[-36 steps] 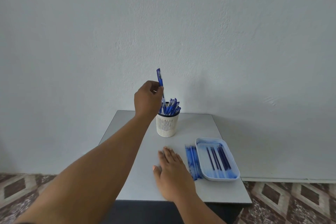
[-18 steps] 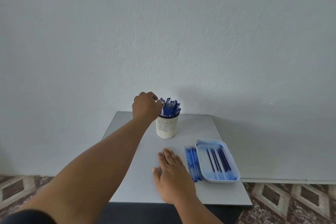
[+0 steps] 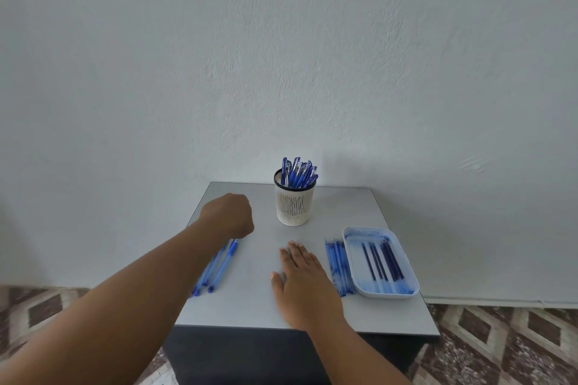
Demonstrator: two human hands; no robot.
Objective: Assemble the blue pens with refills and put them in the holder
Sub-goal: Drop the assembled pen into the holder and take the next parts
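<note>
holder [image 3: 294, 205]: white slotted cup, black rim, capped blue pens [image 3: 298, 172] upright | left hand [image 3: 227, 215]: 9 o'clock of it, curled, grip unclear | right hand [image 3: 302, 272]: flat on table [image 3: 256, 306], holding nothing

what i can't make out from here

my left hand [image 3: 227, 216] shows only its back, so its curled fingers are hidden and i can't tell whether they touch the blue pens [image 3: 219, 266] below. my forearm covers part of those pens, blurring their count. pens in the holder [image 3: 293, 205] are hidden below its rim. the refills in the tray [image 3: 406, 272] are too thin to count. both arms run off the bottom edge.
</note>
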